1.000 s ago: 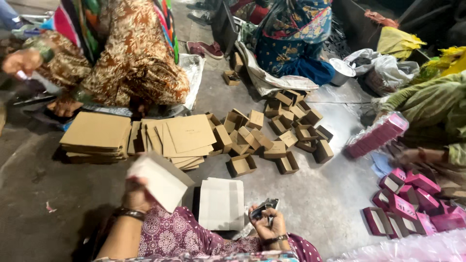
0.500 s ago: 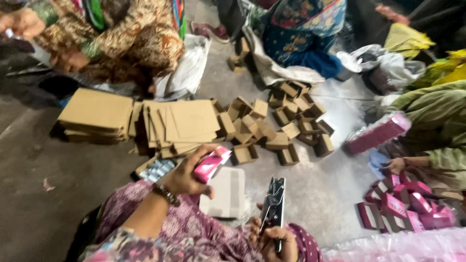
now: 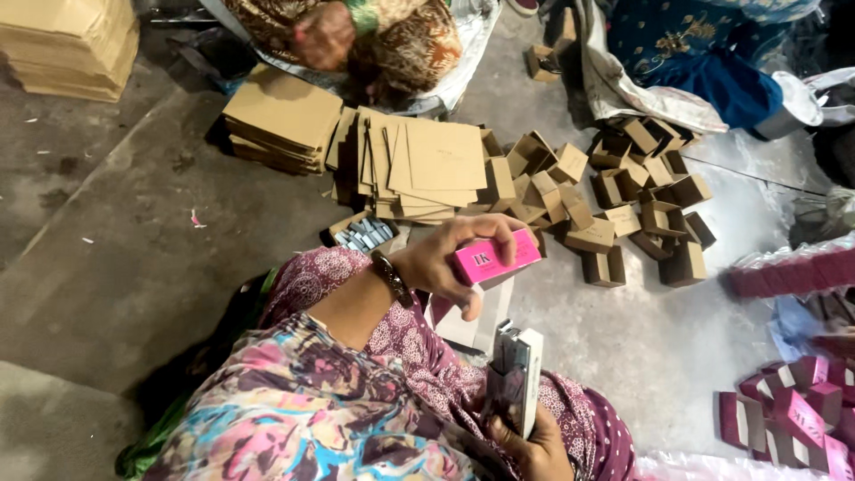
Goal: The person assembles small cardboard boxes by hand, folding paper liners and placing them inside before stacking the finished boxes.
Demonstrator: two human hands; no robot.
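Observation:
My left hand [image 3: 450,258] grips a small pink carton [image 3: 495,256] and holds it above my lap. A bangle sits on that wrist. Lower down, my right hand [image 3: 527,445] clasps a tall narrow box [image 3: 517,379] with a dark printed face and white sides, held upright. Under the pink carton lie flat white card sheets [image 3: 463,328], partly hidden by my arm. Just beyond my left wrist an open tray of small grey items [image 3: 363,233] rests on the floor.
Stacks of flat brown card [image 3: 283,116] and fanned card sheets [image 3: 427,165] lie ahead, with several folded brown boxes [image 3: 623,209] to their right. Pink cartons [image 3: 793,414] pile at the right edge. Other seated people [image 3: 374,36] work at the top.
My left hand let go of a white sheet, picked up the pink carton and drew it toward my lap. My right hand raised the narrow box upright. The view tilted down and closer.

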